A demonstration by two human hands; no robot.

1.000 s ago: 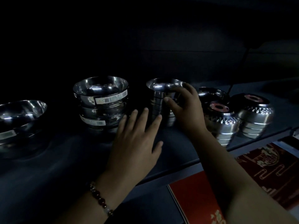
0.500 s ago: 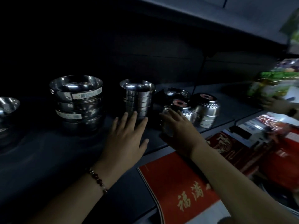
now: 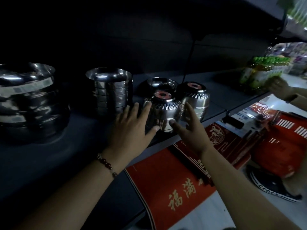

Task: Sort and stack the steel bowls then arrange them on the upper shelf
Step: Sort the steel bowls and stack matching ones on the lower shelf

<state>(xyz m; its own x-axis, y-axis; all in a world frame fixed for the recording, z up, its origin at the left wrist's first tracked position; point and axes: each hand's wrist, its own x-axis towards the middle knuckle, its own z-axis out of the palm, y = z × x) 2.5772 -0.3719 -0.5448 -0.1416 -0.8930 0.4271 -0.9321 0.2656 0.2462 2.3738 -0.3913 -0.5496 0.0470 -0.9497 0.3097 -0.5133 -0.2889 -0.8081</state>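
On the dark shelf (image 3: 49,163) stand a stack of wide steel bowls (image 3: 28,100) at the left and a stack of narrower bowls (image 3: 111,92) beside it. Two stacks of upturned patterned bowls follow: a near stack (image 3: 164,112) and a far stack (image 3: 195,98), with a single upright bowl (image 3: 161,83) behind them. My left hand (image 3: 131,130) lies with straight fingers against the near stack's left side. My right hand (image 3: 189,131), fingers spread, is at that stack's right side, its thumb near the base. Neither hand grips anything.
Below the shelf edge lie red boxes with gold characters (image 3: 176,188) and a red bag (image 3: 279,146). At the far right another person's hand (image 3: 279,87) holds a green packaged item (image 3: 262,72). A thin dark cable (image 3: 189,58) hangs behind the bowls.
The view has swung right. My left hand moved from the shelf in front of the narrow stack to the near upturned stack; my right hand slid round to that stack's right side.
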